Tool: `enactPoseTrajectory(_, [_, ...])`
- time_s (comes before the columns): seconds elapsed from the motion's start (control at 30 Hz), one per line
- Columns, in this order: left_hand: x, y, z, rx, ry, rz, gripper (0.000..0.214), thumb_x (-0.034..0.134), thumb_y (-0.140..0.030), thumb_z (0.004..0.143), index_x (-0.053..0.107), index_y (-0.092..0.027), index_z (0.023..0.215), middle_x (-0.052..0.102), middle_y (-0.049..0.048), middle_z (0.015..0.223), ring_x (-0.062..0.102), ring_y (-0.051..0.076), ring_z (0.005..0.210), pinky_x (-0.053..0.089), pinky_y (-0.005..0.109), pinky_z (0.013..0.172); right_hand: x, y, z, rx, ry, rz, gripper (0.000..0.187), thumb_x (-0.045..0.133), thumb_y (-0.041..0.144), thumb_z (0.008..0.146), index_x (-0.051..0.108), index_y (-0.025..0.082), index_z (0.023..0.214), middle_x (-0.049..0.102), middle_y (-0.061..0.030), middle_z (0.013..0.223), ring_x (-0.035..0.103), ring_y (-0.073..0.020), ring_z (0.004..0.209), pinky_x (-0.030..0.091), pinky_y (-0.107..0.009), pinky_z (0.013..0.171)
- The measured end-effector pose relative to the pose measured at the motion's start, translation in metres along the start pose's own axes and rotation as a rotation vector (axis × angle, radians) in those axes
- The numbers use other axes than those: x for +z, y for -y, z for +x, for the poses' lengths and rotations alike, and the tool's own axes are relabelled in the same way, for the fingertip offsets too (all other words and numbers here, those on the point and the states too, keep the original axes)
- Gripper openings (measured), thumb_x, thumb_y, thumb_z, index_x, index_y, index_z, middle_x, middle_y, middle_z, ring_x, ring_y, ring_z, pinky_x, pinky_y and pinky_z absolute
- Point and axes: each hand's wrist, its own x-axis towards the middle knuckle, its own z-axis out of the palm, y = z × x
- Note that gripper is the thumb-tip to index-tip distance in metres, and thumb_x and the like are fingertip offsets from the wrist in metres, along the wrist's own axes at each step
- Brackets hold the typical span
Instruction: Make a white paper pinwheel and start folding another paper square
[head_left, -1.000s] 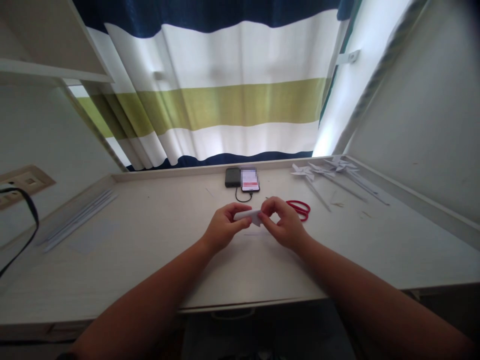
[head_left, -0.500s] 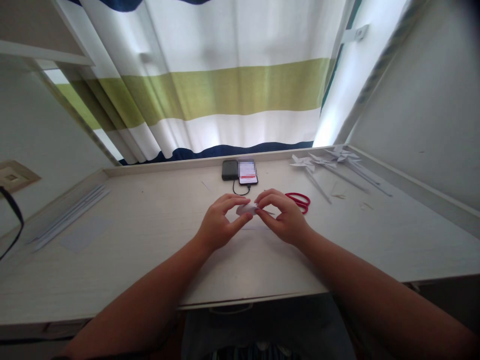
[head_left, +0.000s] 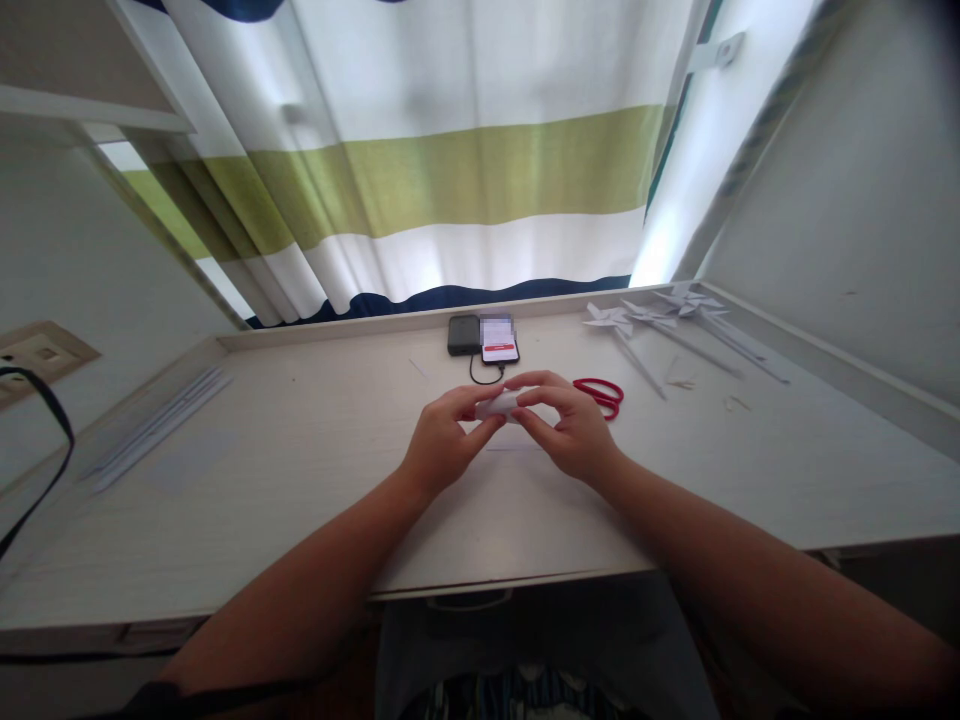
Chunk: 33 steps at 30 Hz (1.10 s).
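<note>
A small piece of white paper point(head_left: 498, 405), bent into a curved shape, is held just above the desk between both hands. My left hand point(head_left: 444, 436) pinches its left end with thumb and fingers. On the other end, the thumb and fingertips of my right hand point(head_left: 574, 428) close on the paper. Fingers cover part of the paper, so its exact fold cannot be made out. Red-handled scissors point(head_left: 609, 398) lie beside my right hand, their blades hidden behind it. Under the hands, a thin white strip point(head_left: 514, 448) rests on the desk.
A phone point(head_left: 499, 342) and a black power bank point(head_left: 463, 336), joined by a cable, lie at the back. Several paper pinwheels point(head_left: 611, 322) on sticks are at the back right, with small scraps point(head_left: 681, 382) nearby. Rolled paper sticks point(head_left: 157, 430) lie left beside a flat sheet point(head_left: 187, 463).
The paper has turned between my fingers and now shows a rounder, smoother side. My right fingers have shifted left over it. The whole view has tilted slightly.
</note>
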Motion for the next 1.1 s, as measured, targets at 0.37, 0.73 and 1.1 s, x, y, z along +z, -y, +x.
enactPoseTrajectory(0.37, [0.004, -0.001, -0.005, 0.038, 0.147, 0.036, 0.045, 0.056, -0.034, 0.09, 0.056, -0.019, 0.132, 0.062, 0.0092, 0.131, 0.058, 0.025, 0.117, 0.043, 0.039, 0.103, 0.005, -0.003, -0.002, 0.044, 0.006, 0.007, 0.008, 0.067, 0.017, 0.082, 0.072, 0.024, 0.085, 0.062, -0.0054, 0.095, 0.061, -0.0203, 0.091, 0.051, -0.038, 0.08])
enactPoseTrajectory(0.73, [0.003, -0.003, -0.002, 0.059, 0.194, -0.022, 0.032, 0.05, -0.035, 0.094, 0.066, -0.022, 0.119, 0.069, 0.007, 0.11, 0.063, 0.022, 0.098, 0.048, 0.032, 0.087, 0.004, -0.003, -0.002, 0.02, 0.057, -0.025, 0.003, 0.064, 0.021, 0.083, 0.067, 0.022, 0.084, 0.061, -0.0041, 0.084, 0.058, -0.0192, 0.079, 0.048, -0.034, 0.07])
enactPoseTrajectory(1.1, [-0.007, -0.004, -0.001, 0.091, 0.18, 0.043, 0.025, 0.059, -0.028, 0.089, 0.067, -0.02, 0.112, 0.066, 0.0077, 0.106, 0.065, 0.016, 0.083, 0.056, 0.029, 0.074, -0.003, 0.0, -0.002, -0.002, 0.205, -0.097, 0.011, 0.064, 0.03, 0.084, 0.061, 0.02, 0.081, 0.063, -0.0045, 0.078, 0.057, -0.0187, 0.071, 0.046, -0.034, 0.067])
